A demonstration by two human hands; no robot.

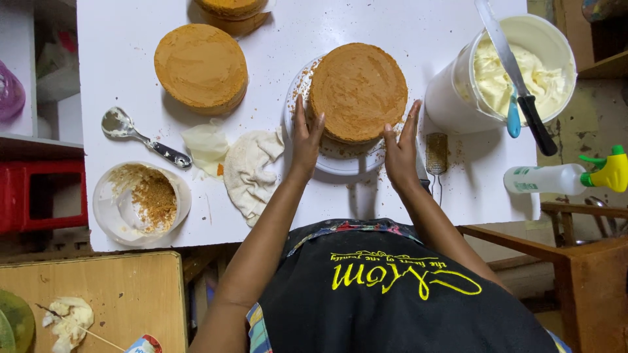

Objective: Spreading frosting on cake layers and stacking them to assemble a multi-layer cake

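A round brown cake layer (358, 90) sits on a white turntable plate (340, 160) strewn with crumbs. My left hand (305, 138) has its fingers apart and touches the cake's near left edge. My right hand (401, 149) is flat and upright against the cake's near right edge. Neither hand holds anything. A small metal grater (436, 155) lies just right of my right hand.
Another cake layer (201, 66) lies at the left, more cake (233, 13) at the top. A bucket of white cream (507, 72) holds a long knife (517, 75). Also here: an ice cream scoop (140, 137), a cloth (250, 171), a crumb bowl (140, 202), a spray bottle (566, 178).
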